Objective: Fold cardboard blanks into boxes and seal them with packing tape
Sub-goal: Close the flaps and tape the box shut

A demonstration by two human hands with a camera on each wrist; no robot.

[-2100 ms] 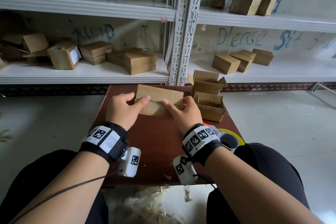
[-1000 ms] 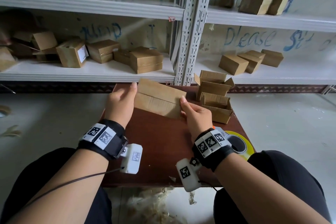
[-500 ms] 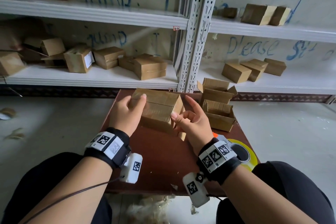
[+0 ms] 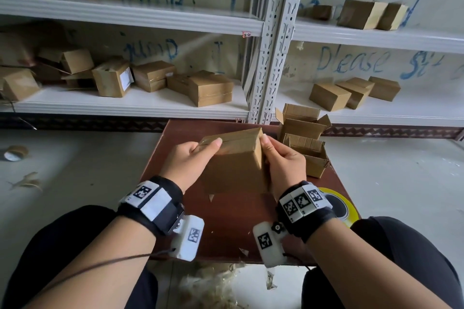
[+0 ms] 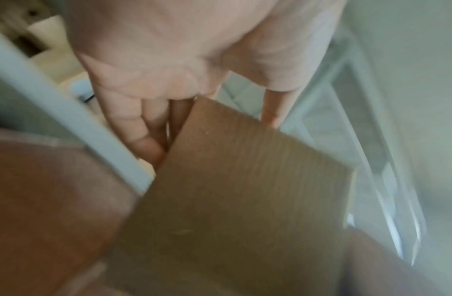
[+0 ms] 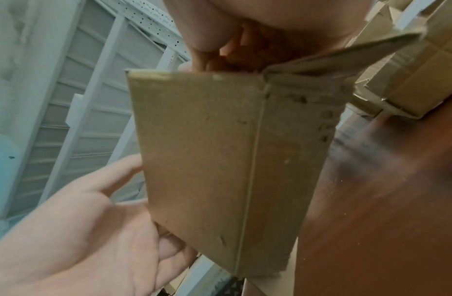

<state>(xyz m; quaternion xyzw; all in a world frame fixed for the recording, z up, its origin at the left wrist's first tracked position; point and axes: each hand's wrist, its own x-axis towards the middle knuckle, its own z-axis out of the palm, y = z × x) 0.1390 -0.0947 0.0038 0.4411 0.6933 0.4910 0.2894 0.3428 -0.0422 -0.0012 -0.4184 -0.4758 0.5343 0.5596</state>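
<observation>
I hold a brown cardboard box (image 4: 236,165) just above the brown table (image 4: 221,223), tilted, with its closed top face turned away from me. My left hand (image 4: 200,150) grips its left end, thumb lying across the top face. My right hand (image 4: 271,150) grips the right end, thumb along the top corner. In the left wrist view the box (image 5: 245,200) fills the frame below my fingers (image 5: 143,130). The right wrist view shows the box (image 6: 207,160) from below, with a loose flap (image 6: 346,52) sticking out beside my right fingers (image 6: 212,52).
Two open-topped boxes (image 4: 301,128) (image 4: 311,158) stand at the table's far right. A yellow tape roll (image 4: 349,208) lies by my right wrist. White shelves (image 4: 125,105) behind hold several closed boxes. Tape scraps (image 4: 213,286) litter the floor between my knees.
The flat cardboard blank has been opened into a box shape, lifted and turned in my hands. Both hands shifted from its front to its two ends.
</observation>
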